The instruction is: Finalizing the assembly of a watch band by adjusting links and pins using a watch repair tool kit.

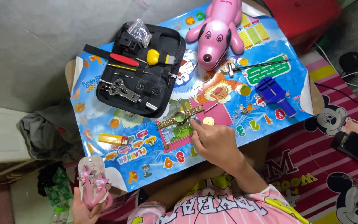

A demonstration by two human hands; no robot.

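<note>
Colourful cartoon mat covers the small table. Open black tool case sits at its upper left, pink toy dog at the top. Gold wristwatch lies mid-mat, just left of right hand fingertips (pinch hidden, can't tell). Left hand grips a pink sandal.

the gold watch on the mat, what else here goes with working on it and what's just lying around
In use:
gold watch
right hand, fingertips beside the watch
small round gold disc
open tool case
blue block tool

Lying about:
pink toy dog
yellow lighter
pink sandal, held in the left hand
</note>
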